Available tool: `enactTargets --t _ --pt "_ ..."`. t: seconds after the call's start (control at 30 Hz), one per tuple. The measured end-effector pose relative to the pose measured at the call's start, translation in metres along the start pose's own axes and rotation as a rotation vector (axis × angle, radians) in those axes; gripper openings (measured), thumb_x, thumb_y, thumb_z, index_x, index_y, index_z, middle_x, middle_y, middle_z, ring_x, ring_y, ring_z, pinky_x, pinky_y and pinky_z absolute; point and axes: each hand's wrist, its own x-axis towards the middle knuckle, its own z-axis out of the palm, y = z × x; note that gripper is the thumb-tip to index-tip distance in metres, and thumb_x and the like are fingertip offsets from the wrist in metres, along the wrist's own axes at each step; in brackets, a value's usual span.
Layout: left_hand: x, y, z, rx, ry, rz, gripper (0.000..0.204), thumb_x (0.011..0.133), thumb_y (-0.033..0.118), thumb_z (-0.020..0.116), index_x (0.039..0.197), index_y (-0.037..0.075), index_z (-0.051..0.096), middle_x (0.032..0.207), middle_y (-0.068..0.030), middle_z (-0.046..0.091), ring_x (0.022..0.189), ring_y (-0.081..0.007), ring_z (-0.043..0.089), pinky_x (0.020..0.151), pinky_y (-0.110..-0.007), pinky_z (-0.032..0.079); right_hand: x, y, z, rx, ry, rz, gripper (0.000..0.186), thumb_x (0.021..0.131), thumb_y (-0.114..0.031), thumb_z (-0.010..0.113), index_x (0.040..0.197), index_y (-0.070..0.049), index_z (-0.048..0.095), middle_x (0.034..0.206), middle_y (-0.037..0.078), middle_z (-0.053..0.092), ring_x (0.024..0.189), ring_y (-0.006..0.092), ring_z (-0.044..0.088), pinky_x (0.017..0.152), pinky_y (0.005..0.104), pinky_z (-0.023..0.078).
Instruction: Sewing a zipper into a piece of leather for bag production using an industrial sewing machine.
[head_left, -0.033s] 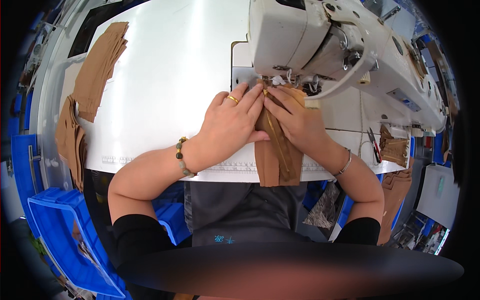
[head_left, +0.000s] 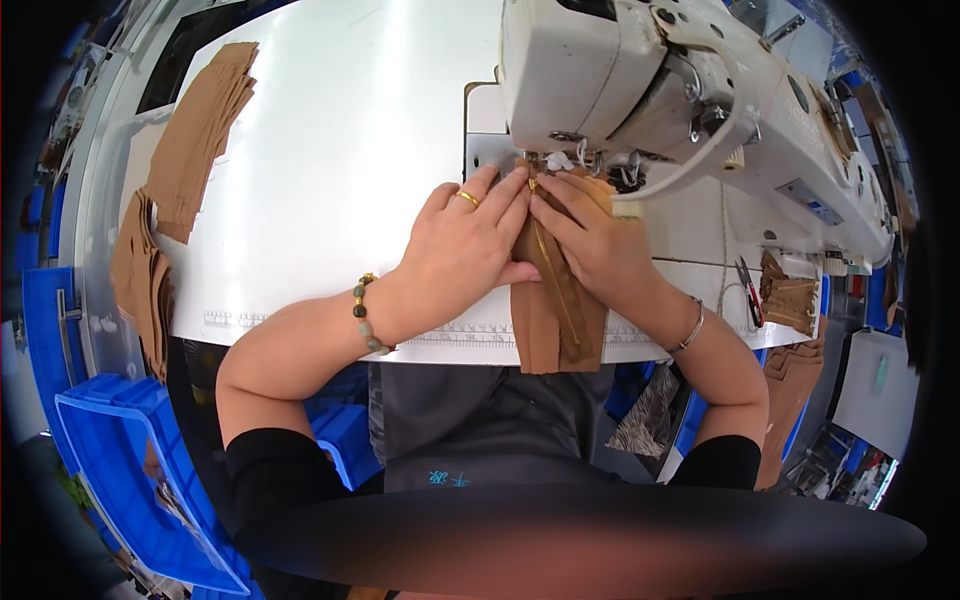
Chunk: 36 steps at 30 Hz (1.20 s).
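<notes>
Change: nothing has shifted since the earlier frame; both hands and the cloth lie as they did.
Brown cloth strip: the brown cloth strip (head_left: pixel 556 300) with its brass zipper (head_left: pixel 552 268) lies on the desk (head_left: pixel 340 170) right below the sewing machine (head_left: pixel 640 80); its upper end reaches under the machine's needle area, its lower end hangs over the desk's near edge.
Left hand: the left hand (head_left: pixel 462 250) lies flat on the strip's left edge, just below the machine, fingers stretched toward the needle; this grip is open and pressing, not closed around anything. It wears a gold ring and a bead bracelet.
Right hand: the right hand (head_left: pixel 590 235) presses on the strip's right side, fingertips beside the zipper and touching the left hand's; again a flat, open grip. A thin bangle sits on the wrist.
Cut pieces: stacks of brown cut pieces (head_left: pixel 200 135) lie far left of the machine on the desk.
Scissors: scissors (head_left: pixel 748 282) rest right of the machine's base.
Blue bin: a blue bin (head_left: pixel 110 450) stands below the desk's left corner.
</notes>
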Motion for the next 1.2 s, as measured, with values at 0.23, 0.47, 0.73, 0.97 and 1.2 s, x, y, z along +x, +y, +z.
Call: enactTargets --t 0.23,0.47,0.73,0.97,1.2 --pt "0.002 -0.001 0.000 -0.017 0.012 -0.002 0.080 0.079 0.054 0.078 0.137 0.001 0.062 0.146 -0.0107 0.061 0.133 -0.0311 0.058 0.103 -0.041 0.048 0.003 0.001 -0.001 -0.050 0.062 -0.044 0.042 0.086 -0.015 0.068 0.126 -0.002 0.071 0.124 0.013 0.074 0.099 0.0242 0.073 0.081 0.0385 0.051" --pt "0.005 -0.005 0.002 -0.046 0.040 -0.014 0.084 0.076 0.055 0.080 0.137 0.000 0.062 0.145 -0.0113 0.061 0.133 -0.0312 0.057 0.104 -0.042 0.047 0.003 -0.001 0.001 -0.072 0.086 -0.022 0.044 0.085 -0.016 0.069 0.127 -0.002 0.072 0.123 0.013 0.074 0.101 0.0242 0.072 0.081 0.0379 0.051" --pt "0.000 0.002 -0.001 -0.055 -0.009 0.031 0.086 0.077 0.059 0.077 0.136 -0.002 0.062 0.148 -0.0127 0.059 0.135 -0.0316 0.055 0.105 -0.044 0.046 -0.010 -0.008 -0.008 -0.106 -0.055 -0.014 0.043 0.087 -0.007 0.067 0.130 -0.007 0.070 0.139 0.011 0.065 0.125 0.0297 0.065 0.073 0.0372 0.061" --pt "0.004 -0.001 0.002 -0.044 0.010 0.011 0.089 0.073 0.059 0.080 0.137 0.000 0.062 0.145 -0.0114 0.058 0.137 -0.0314 0.052 0.107 -0.045 0.044 -0.007 -0.001 -0.004 -0.111 -0.019 0.001 0.044 0.086 -0.008 0.067 0.130 -0.006 0.071 0.138 0.012 0.065 0.124 0.0306 0.066 0.076 0.0369 0.060" --pt "0.008 -0.003 0.003 -0.088 0.022 -0.016 0.088 0.072 0.058 0.081 0.136 0.001 0.061 0.142 -0.0142 0.055 0.134 -0.0336 0.051 0.104 -0.046 0.044 -0.005 0.001 -0.003 -0.114 -0.001 0.008 0.041 0.086 -0.013 0.067 0.126 -0.006 0.072 0.131 0.013 0.068 0.113 0.0303 0.066 0.100 0.0467 0.051"
